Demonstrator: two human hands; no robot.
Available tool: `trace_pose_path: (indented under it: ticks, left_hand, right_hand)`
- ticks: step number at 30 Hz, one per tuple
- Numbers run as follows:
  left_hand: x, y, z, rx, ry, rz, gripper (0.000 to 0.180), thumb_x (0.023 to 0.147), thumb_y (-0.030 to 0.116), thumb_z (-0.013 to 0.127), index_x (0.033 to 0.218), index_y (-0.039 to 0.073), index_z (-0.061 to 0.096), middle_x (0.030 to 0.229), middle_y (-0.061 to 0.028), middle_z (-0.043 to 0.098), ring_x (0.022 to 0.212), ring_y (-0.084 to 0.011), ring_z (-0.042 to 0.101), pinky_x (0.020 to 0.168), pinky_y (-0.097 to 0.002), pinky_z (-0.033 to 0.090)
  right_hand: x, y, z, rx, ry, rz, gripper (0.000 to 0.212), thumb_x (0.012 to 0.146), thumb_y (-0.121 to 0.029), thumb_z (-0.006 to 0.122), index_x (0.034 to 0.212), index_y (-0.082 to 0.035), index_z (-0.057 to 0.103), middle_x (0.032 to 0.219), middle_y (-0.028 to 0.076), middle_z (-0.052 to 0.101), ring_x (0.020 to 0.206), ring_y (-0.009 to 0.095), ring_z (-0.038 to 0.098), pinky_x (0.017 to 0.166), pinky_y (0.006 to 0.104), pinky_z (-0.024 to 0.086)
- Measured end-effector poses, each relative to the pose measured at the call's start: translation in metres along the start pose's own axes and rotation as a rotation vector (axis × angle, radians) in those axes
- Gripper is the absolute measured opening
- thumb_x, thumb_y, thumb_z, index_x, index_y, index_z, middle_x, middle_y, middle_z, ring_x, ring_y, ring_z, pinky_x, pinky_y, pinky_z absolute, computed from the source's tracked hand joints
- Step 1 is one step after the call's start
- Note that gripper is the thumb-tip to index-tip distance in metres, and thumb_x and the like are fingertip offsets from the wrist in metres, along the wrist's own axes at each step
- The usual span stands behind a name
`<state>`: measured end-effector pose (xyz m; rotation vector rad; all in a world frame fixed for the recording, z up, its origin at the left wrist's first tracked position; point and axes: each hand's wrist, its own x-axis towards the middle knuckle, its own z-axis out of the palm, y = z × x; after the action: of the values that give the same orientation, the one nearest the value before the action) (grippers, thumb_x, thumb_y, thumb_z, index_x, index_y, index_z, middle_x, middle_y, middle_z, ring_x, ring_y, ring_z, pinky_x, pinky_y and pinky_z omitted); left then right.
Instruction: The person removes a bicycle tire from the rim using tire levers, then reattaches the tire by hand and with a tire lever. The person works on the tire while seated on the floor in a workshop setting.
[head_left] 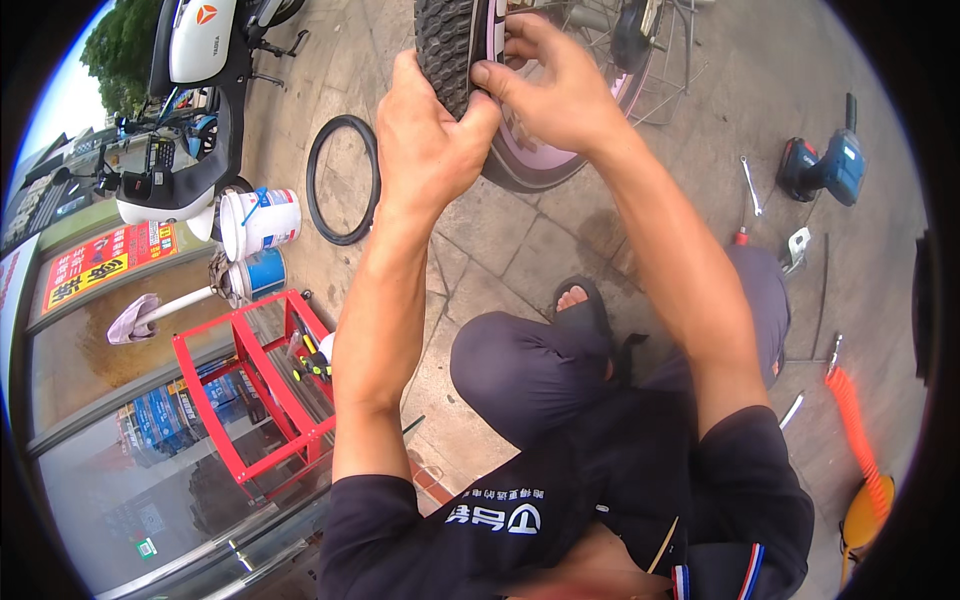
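Observation:
A black knobbly bicycle tyre (447,50) stands at the top middle, partly on a wheel with a pink rim (535,150). My left hand (430,135) is closed round the tyre's left side, its thumb over the tread. On the other side my right hand (550,90) curls its fingers at the tyre's edge by the rim, the thumb pressing near the left one. The wheel's spokes (655,85) and a dark hub part (635,35) show to the right. How far the tyre's edge sits in the rim is hidden by my fingers.
Left of my arms lie a black rubber ring (315,190), a white bucket (272,220), a red metal frame (240,455) and a parked scooter (235,110). To the right are a blue cordless tool (840,165), a wrench (750,185) and a coiled orange hose (850,420).

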<state>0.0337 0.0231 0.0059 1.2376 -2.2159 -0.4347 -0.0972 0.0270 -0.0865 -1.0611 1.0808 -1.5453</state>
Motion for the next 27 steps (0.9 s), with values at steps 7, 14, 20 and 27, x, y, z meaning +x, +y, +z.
trace_pose_path:
  ticks: [7, 14, 20, 27]
  left_hand:
    - [-0.005, -0.012, 0.008, -0.14, 0.019, -0.048, 0.035, 0.079, 0.015, 0.072, 0.104, -0.002, 0.055, 0.067, -0.011, 0.067, 0.054, -0.0198, 0.065, 0.054, -0.034, 0.051]
    - [-0.001, -0.015, 0.005, 0.012, 0.008, 0.021, 0.042, 0.08, 0.019, 0.073, 0.107, -0.006, 0.052, 0.062, -0.0099, 0.064, 0.055, -0.025, 0.066, 0.054, -0.0386, 0.052]
    - [0.001, -0.015, 0.004, -0.103, 0.013, -0.008, 0.047, 0.078, 0.021, 0.075, 0.108, -0.008, 0.054, 0.063, -0.0092, 0.065, 0.055, -0.0226, 0.066, 0.056, -0.0355, 0.052]
    - [0.0, -0.01, 0.011, -0.134, 0.097, -0.046, 0.051, 0.075, 0.019, 0.074, 0.112, -0.011, 0.055, 0.062, -0.0092, 0.065, 0.055, -0.0218, 0.066, 0.059, -0.0351, 0.053]
  right_hand:
    - [0.002, 0.001, -0.01, 0.085, -0.12, -0.072, 0.053, 0.09, -0.017, 0.075, 0.132, 0.006, 0.053, 0.118, 0.014, 0.067, 0.118, 0.02, 0.058, 0.102, 0.0371, 0.046]
    - [0.0, -0.001, -0.002, -0.19, 0.014, -0.062, 0.054, 0.088, -0.023, 0.078, 0.13, 0.004, 0.057, 0.117, 0.015, 0.069, 0.119, 0.021, 0.06, 0.102, 0.0361, 0.045]
    - [0.003, 0.021, -0.015, 0.002, -0.072, -0.305, 0.054, 0.092, -0.016, 0.073, 0.136, 0.008, 0.053, 0.118, 0.014, 0.068, 0.115, 0.022, 0.062, 0.102, 0.036, 0.048]
    - [0.009, 0.014, -0.02, 0.021, 0.07, -0.05, 0.041, 0.097, -0.023, 0.07, 0.125, 0.006, 0.065, 0.119, 0.014, 0.07, 0.113, 0.02, 0.063, 0.099, 0.0325, 0.049]
